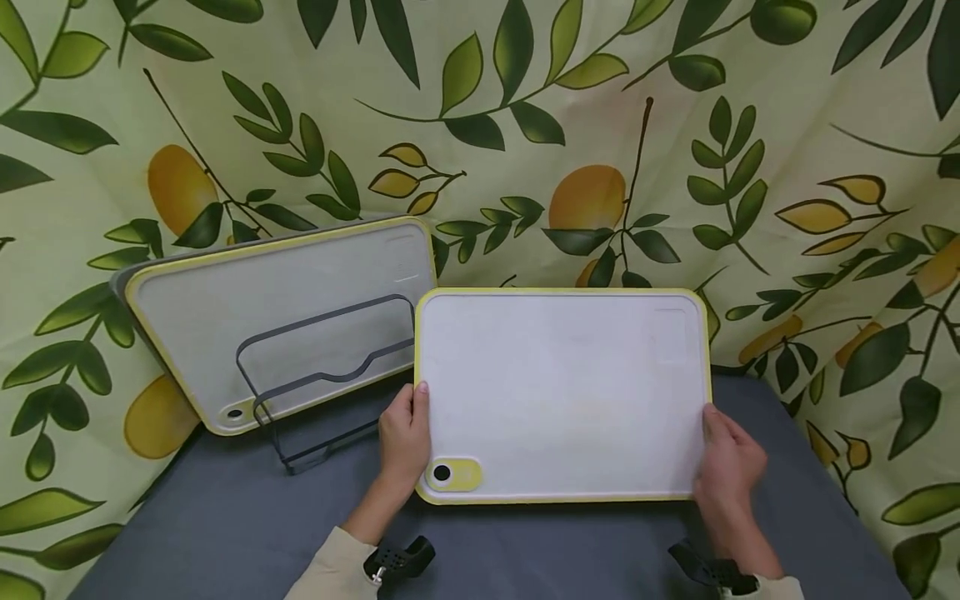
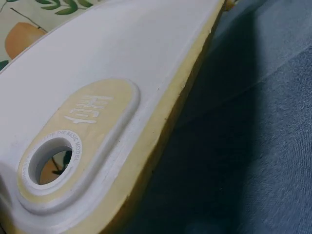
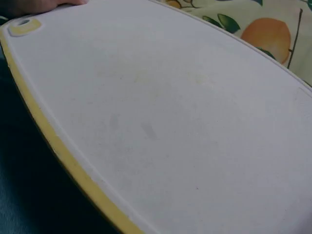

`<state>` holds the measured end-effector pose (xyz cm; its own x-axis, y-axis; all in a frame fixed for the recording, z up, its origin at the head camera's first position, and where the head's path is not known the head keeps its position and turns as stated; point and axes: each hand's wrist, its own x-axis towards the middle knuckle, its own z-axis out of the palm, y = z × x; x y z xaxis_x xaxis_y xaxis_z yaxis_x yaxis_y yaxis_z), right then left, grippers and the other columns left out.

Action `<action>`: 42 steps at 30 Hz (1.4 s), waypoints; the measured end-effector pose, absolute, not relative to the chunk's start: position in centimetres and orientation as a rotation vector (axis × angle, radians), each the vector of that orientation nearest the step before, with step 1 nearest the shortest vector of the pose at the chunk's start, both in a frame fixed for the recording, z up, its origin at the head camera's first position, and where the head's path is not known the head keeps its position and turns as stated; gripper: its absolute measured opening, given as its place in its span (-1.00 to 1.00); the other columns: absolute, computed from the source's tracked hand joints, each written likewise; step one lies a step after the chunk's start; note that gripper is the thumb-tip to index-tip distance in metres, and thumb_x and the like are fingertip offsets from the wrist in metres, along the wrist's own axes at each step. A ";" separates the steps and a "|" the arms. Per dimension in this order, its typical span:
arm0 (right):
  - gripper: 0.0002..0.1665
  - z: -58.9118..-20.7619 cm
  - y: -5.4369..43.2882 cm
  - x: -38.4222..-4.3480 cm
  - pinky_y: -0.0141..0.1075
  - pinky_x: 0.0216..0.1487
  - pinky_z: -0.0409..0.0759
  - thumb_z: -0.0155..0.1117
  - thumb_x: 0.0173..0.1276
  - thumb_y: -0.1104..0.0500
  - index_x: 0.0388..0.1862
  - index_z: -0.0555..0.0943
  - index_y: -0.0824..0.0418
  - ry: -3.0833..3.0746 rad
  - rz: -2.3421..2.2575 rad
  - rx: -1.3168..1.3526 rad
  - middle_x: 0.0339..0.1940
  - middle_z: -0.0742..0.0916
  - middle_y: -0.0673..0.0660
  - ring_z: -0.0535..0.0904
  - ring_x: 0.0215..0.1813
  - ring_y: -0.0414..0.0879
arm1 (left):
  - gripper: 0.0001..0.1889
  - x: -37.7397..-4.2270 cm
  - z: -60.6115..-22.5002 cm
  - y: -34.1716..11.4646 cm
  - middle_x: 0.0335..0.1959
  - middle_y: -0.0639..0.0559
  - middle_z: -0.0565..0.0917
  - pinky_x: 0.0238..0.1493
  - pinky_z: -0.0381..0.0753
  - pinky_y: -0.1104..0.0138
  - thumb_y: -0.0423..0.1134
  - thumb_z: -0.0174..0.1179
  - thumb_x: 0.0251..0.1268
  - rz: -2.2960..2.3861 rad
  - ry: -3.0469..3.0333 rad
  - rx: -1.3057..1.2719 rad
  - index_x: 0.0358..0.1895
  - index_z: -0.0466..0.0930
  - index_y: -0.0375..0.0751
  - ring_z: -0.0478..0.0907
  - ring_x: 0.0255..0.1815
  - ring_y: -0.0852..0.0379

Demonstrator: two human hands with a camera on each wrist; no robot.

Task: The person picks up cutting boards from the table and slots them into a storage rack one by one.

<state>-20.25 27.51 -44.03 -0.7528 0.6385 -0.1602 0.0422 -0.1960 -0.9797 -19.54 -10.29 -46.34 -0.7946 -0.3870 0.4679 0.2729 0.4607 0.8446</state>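
Held up between both hands is a white cutting board (image 1: 562,392) with a yellow rim and a yellow patch around a round hole at its lower left corner. My left hand (image 1: 405,437) grips its left edge, thumb on the front face. On the opposite edge, my right hand (image 1: 729,462) holds the board low down; its fingers behind are hidden. The left wrist view shows the hole (image 2: 54,161) and the yellow rim up close. The board's broad white face (image 3: 161,112) fills the right wrist view.
To the left, a dark wire rack (image 1: 322,379) stands on the blue-grey cloth (image 1: 225,517). Behind its wires leans a second white board (image 1: 285,292) with a yellow rim, and a grey edge shows behind that. A leaf-patterned curtain (image 1: 480,183) hangs at the back.
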 end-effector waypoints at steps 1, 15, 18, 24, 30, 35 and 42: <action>-0.27 -43.9 27.2 -20.4 -0.62 -0.25 0.54 0.36 0.37 -0.12 0.36 0.53 0.29 -1.673 2.004 -0.782 -0.29 0.68 -0.31 0.58 -0.20 -0.40 | -0.57 -19.5 -46.1 -10.6 -0.72 0.17 0.19 -0.65 0.18 0.41 -0.18 0.02 0.60 -1.356 -2.085 0.095 -0.58 0.30 -0.19 0.19 -0.71 0.30; -0.23 -41.3 23.3 -22.6 -0.37 -0.02 0.44 0.29 0.40 -0.21 0.39 0.51 0.26 -1.880 1.987 -0.692 -0.07 0.58 -0.21 0.49 -0.10 -0.30 | -0.60 -17.9 -43.0 -15.4 -0.70 0.09 0.24 -0.63 0.23 0.36 -0.21 0.00 0.60 -1.152 -2.103 0.145 -0.54 0.34 -0.24 0.24 -0.68 0.27; -0.26 -40.7 22.6 -23.1 -0.40 -0.08 0.48 0.27 0.42 -0.20 0.37 0.53 0.27 -1.923 1.965 -0.630 -0.06 0.59 -0.18 0.51 -0.11 -0.28 | -0.59 -17.6 -42.5 -16.3 -0.71 0.09 0.23 -0.63 0.23 0.36 -0.21 -0.03 0.61 -1.115 -2.114 0.149 -0.54 0.32 -0.24 0.24 -0.69 0.27; -0.27 -39.5 21.6 -24.0 -0.50 -0.22 0.54 0.25 0.43 -0.22 0.38 0.53 0.24 -2.033 1.945 -0.550 -0.12 0.60 -0.18 0.53 -0.15 -0.30 | -0.59 -17.0 -41.2 -17.6 -0.71 0.06 0.26 -0.63 0.24 0.36 -0.17 -0.06 0.63 -1.109 -2.124 0.172 -0.50 0.34 -0.27 0.24 -0.70 0.29; -0.33 -39.0 20.6 -24.7 -0.47 -0.30 0.56 0.21 0.47 -0.18 0.35 0.56 0.26 -2.129 1.935 -0.476 -0.29 0.61 -0.22 0.56 -0.28 -0.33 | -0.59 -16.3 -40.2 -19.1 -0.71 0.04 0.29 -0.63 0.26 0.36 -0.16 -0.06 0.63 -1.081 -2.122 0.216 -0.49 0.36 -0.28 0.26 -0.70 0.31; -0.32 -38.6 19.4 -25.1 -0.48 -0.25 0.57 0.18 0.49 -0.17 0.39 0.52 0.24 -2.139 2.003 -0.404 -0.27 0.61 -0.23 0.57 -0.27 -0.35 | -0.56 -16.1 -39.5 -20.4 -0.71 0.02 0.29 -0.64 0.24 0.37 -0.15 -0.05 0.62 -1.053 -2.089 0.244 -0.53 0.34 -0.28 0.25 -0.71 0.30; -0.31 -37.4 17.8 -26.1 -0.48 -0.16 0.59 0.18 0.51 -0.13 0.44 0.47 0.24 -2.114 2.132 -0.337 -0.13 0.60 -0.14 0.57 -0.15 -0.29 | -0.54 -15.6 -38.6 -22.0 -0.74 0.08 0.24 -0.66 0.19 0.37 -0.17 -0.06 0.62 -1.021 -2.037 0.244 -0.58 0.28 -0.27 0.21 -0.73 0.32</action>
